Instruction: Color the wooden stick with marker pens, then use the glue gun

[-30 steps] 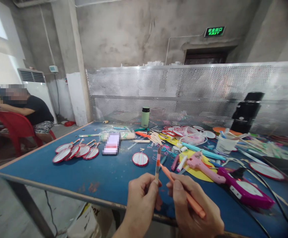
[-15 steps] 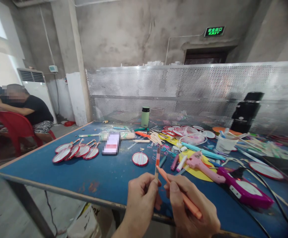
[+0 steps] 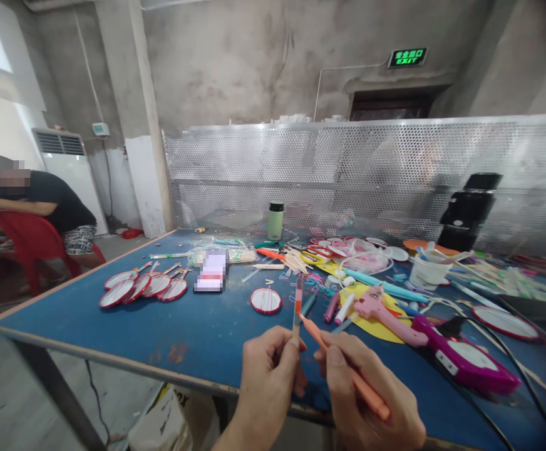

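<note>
Upright between the thumb and fingers of my left hand [image 3: 270, 376] is a flat wooden craft stick [image 3: 298, 304], coloured brownish and orange on its upper part and bare wood lower down. My right hand [image 3: 371, 388] grips an orange marker [image 3: 364, 391] like a pen, its tip at or very close to the stick's right edge; contact is hard to make out. Just beyond the stick lies a round white disc with a red rim [image 3: 266, 300]. A dark teal marker [image 3: 309, 304] rests behind the stick, partly hidden.
Several red-rimmed discs with sticks [image 3: 144, 286] lie at left, beside a phone [image 3: 211, 270]. Rightward are a pink glue gun [image 3: 386, 310], a purple power strip [image 3: 465, 357] with cables, and a white cup [image 3: 429, 272]. A green bottle [image 3: 275, 220] stands behind. A person [image 3: 52, 200] sits far left.
The orange marker and my right hand have shifted slightly right and down along the stick. My left hand stays nearly still. The seated person has leaned further left and lower.
</note>
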`<state>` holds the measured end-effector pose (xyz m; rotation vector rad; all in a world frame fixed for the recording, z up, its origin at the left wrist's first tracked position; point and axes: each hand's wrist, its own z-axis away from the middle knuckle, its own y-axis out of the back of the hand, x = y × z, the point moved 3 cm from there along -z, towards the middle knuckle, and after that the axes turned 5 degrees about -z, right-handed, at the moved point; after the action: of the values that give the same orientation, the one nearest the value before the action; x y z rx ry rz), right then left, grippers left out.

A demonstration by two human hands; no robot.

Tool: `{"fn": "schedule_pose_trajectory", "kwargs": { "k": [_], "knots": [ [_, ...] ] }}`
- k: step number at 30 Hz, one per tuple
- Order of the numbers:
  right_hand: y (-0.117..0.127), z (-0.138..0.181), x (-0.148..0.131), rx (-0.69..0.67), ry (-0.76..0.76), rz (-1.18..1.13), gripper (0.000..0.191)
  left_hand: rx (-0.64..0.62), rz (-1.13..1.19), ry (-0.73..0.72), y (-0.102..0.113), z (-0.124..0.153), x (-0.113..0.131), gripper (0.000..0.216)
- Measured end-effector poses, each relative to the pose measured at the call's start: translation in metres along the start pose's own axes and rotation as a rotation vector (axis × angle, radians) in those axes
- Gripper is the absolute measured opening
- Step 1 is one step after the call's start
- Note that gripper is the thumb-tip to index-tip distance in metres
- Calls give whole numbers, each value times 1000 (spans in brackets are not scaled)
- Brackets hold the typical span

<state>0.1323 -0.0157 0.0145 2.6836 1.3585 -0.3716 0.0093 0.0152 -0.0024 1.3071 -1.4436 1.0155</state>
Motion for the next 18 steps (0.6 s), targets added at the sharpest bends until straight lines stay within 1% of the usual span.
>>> {"fn": "schedule_pose_trajectory", "kwargs": {
  "k": [4, 9, 13, 15, 18],
  "knots": [
    [-1, -2, -2, 27, -27, 3, 17, -2, -12, 2, 1, 0, -2, 35],
    [-1, -6, -3, -7, 10, -9, 19, -5, -7, 3, 0, 0, 0, 35],
    [-1, -2, -1, -60, 38, -12, 19, -8, 4, -9, 0, 0, 1, 37],
    [-1, 1, 0, -41, 48, 1, 20, -7, 3, -14, 0, -1, 1, 37],
    [-1, 2, 1, 0, 24, 7, 21, -5, -3, -18, 0, 0, 0, 36]
  ]
}}
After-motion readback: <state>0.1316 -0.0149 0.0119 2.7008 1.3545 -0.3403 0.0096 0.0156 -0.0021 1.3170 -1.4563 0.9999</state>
